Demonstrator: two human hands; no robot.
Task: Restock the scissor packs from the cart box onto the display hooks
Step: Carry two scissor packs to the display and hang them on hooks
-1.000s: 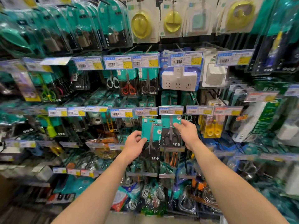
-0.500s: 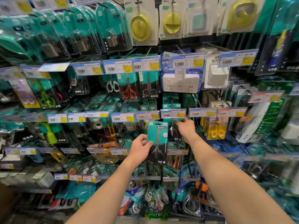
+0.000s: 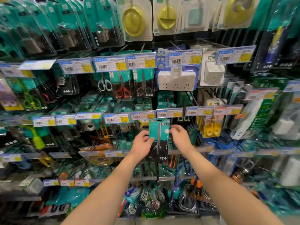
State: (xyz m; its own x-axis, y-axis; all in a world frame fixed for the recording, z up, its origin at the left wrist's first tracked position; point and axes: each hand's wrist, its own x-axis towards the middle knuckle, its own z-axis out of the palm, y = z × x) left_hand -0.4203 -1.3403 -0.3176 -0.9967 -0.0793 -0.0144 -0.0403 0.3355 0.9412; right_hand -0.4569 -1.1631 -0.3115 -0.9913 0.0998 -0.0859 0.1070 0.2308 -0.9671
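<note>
I hold one scissor pack [image 3: 158, 140] upright in front of the display, its teal header card just under the price tag [image 3: 169, 112] of the middle row. My left hand [image 3: 141, 146] pinches the pack's left edge about halfway down, thumb on the front, so the card does not swing. My right hand [image 3: 180, 138] pinches the right edge near the top, fingers curled behind it, because that end carries the hang hole and needs steering. Neither hand is spread; both are closed on this pack. I keep it facing outward so the black-handled scissors show like the packs already hanging in the row above, the red-handled scissors [image 3: 122, 91] among them.

I judge the step in hand is threading the hole onto the hook behind that price tag. The hook itself is hidden by the tag and the card, so I cannot tell whether the hole has caught it yet. The next move likely calls for a small lift and a push toward the far wall. The cart box is not in view.
</note>
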